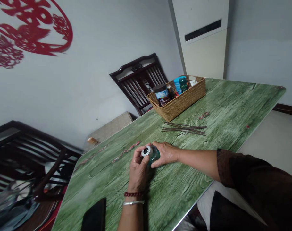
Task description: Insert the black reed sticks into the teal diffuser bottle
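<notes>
A small blue-green glass bottle (155, 155) is tilted in my hands just over the green table, its mouth turned toward me. A white ring-shaped collar (146, 151) surrounds the dark opening. My left hand (139, 162), with a beaded bracelet and a silver bangle at the wrist, grips the collar between thumb and fingers. From the right, my right hand (165, 153) wraps round the bottle's body, hiding part of it. Several thin dark brown sticks (184, 128) lie crossed in a loose bunch on the table beyond my hands.
A woven basket (181, 104) at the table's far side holds a dark jar (162, 95), a blue container and other items. A black flat object (94, 215) lies near the front left. Dark wooden chairs (142, 80) stand beyond the green wood-patterned tabletop (184, 186).
</notes>
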`<act>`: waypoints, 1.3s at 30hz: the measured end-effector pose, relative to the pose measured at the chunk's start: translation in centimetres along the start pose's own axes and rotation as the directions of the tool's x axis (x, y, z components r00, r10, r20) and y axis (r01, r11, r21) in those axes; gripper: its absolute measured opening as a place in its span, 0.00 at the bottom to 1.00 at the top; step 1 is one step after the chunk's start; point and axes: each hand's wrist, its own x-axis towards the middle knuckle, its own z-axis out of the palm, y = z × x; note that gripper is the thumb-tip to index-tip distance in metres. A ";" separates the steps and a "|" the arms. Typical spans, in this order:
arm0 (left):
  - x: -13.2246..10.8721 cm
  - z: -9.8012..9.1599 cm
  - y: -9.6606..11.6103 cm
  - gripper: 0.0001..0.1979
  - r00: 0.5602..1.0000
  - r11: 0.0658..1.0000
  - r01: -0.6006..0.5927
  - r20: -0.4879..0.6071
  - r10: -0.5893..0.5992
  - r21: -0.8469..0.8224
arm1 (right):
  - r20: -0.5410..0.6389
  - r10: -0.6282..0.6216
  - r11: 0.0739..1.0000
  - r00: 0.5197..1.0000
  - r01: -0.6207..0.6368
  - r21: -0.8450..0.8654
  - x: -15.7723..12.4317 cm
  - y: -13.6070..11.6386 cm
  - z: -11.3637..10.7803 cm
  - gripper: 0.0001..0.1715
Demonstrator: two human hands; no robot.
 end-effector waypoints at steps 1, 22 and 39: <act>-0.1 0.0 0.1 0.26 1.000 1.000 0.002 0.008 -0.002 0.007 | -0.002 0.001 1.000 1.000 -0.001 0.003 0.0 0.0 0.0 0.46; 0.0 -1.2 2.1 0.30 0.969 0.919 -0.205 0.202 0.142 0.337 | 0.026 0.019 1.000 0.999 -0.020 0.011 -0.1 -0.2 -0.1 0.44; -0.1 -0.9 3.0 0.26 0.936 0.676 -0.351 0.259 0.237 0.648 | -0.024 0.017 1.000 1.000 -0.017 0.027 0.0 0.3 0.4 0.41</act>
